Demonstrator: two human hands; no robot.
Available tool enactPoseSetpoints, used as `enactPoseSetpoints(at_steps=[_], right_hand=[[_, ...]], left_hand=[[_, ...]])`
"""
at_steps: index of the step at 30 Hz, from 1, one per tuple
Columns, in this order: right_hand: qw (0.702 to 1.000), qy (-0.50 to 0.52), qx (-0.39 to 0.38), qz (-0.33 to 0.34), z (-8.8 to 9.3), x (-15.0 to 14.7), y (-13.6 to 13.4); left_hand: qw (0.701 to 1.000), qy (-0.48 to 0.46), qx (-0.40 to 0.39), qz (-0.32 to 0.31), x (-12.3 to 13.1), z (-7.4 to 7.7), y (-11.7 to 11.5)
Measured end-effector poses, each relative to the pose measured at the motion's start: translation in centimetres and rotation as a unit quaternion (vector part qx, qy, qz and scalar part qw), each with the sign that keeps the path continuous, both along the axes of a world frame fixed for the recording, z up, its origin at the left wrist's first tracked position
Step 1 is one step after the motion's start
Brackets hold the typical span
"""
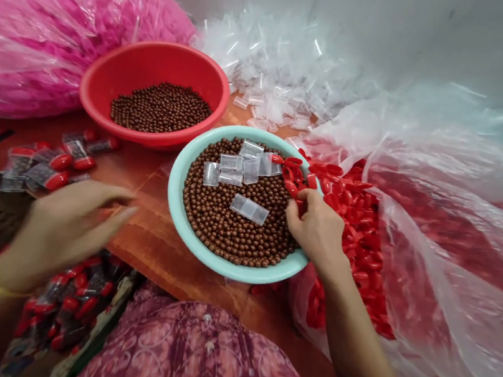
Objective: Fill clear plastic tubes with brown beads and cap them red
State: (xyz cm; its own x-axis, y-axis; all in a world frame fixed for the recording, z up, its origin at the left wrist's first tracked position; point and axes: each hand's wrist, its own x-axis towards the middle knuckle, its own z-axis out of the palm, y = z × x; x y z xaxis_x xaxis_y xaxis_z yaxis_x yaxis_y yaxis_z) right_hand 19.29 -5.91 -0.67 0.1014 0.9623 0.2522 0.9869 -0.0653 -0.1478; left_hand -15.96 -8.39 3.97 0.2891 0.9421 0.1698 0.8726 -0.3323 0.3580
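My right hand (319, 227) is at the right rim of a pale turquoise basin (174, 202), its thumb and fingers closed on a red plastic cap (299, 204). Small round brown balls (220, 234) fill the basin. Clear flat plastic containers (249, 209) lie on top of them, along with several red caps (292, 174) at the edge. Over the table's left part, my left hand (74, 222) is slightly blurred, thumb and fingers apart, with nothing visible between them. Filled containers with red caps (54, 165) lie just beyond it.
Behind stands a red basin (91, 89) of brown balls. A bag of pink pieces (69, 16) is at the left, a heap of clear containers (279, 66) at the back. Red caps spill from a clear bag (442, 242) at right. More filled containers (74, 300) lie below the table edge.
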Motion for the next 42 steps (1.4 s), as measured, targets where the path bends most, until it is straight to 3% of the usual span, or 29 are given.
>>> enactPoseSetpoints(at_steps=[2, 5, 7, 10, 13, 15, 17, 19, 22, 25, 28, 29, 31, 33, 34, 36, 38, 42], right_hand=[[0.998, 0.064, -0.007, -0.002, 0.2, 0.0, -0.2], [0.988, 0.11, -0.084, 0.068, 0.9, -0.9, -0.2], [0.981, 0.068, -0.137, 0.124, 1.4, -2.0, 0.0], [0.971, -0.035, -0.171, 0.163, 1.7, -3.5, 0.3], [0.974, -0.049, -0.165, 0.149, 1.5, -3.6, 0.4], [0.984, 0.011, -0.133, 0.118, 1.2, -3.0, 0.5], [0.984, 0.117, -0.093, 0.094, 0.9, -2.4, 0.7], [0.964, 0.243, -0.059, 0.094, 0.6, -2.3, 0.9], [0.909, 0.397, -0.039, 0.125, 0.5, -3.0, 1.1], [0.875, 0.455, -0.058, 0.157, 0.7, -3.6, 1.3], [0.883, 0.439, -0.07, 0.153, 0.7, -3.4, 2.3], [0.889, 0.428, -0.064, 0.146, 0.7, -3.3, 3.0], [0.897, 0.421, -0.048, 0.124, 0.8, -3.0, 4.8], [0.889, 0.445, -0.053, 0.098, 1.0, -2.9, 6.6], [0.881, 0.461, -0.056, 0.087, 1.2, -3.0, 7.3], [0.869, 0.485, -0.061, 0.07, 1.5, -3.0, 8.0], [0.864, 0.495, -0.063, 0.071, 1.6, -2.9, 7.6], [0.894, 0.437, 0.004, 0.1, 0.9, -2.1, 4.8]], left_hand=[[0.991, 0.045, 0.033, -0.126, 5.2, 0.3, 1.8], [0.959, 0.147, -0.008, -0.244, 11.4, -0.9, 4.9], [0.941, 0.187, -0.027, -0.281, 14.0, -2.2, 6.6], [0.926, 0.219, -0.057, -0.302, 15.3, -3.6, 7.9], [0.948, 0.16, -0.053, -0.272, 14.7, -3.8, 8.2], [0.976, 0.049, -0.061, -0.203, 13.9, -3.4, 8.2], [0.981, -0.082, -0.133, -0.116, 13.4, -2.9, 8.2], [0.939, -0.204, -0.269, -0.065, 13.5, -2.6, 8.0], [0.834, -0.37, -0.407, -0.054, 14.3, -2.4, 7.7], [0.778, -0.497, -0.383, -0.02, 14.8, -2.1, 7.9], [0.793, -0.544, -0.273, 0.036, 13.9, -1.6, 8.9], [0.817, -0.528, -0.227, 0.042, 13.5, -1.4, 9.2], [0.893, -0.422, -0.158, 0.008, 12.5, -1.0, 9.4], [0.962, -0.217, -0.139, -0.086, 12.0, -0.8, 9.0], [0.976, -0.098, -0.143, -0.136, 11.9, -0.8, 8.6], [0.961, 0.111, -0.146, -0.207, 12.1, -0.9, 7.8], [0.934, 0.23, -0.131, -0.241, 12.7, -1.2, 7.2], [0.899, 0.28, -0.135, -0.309, 14.9, -2.1, 7.3]])
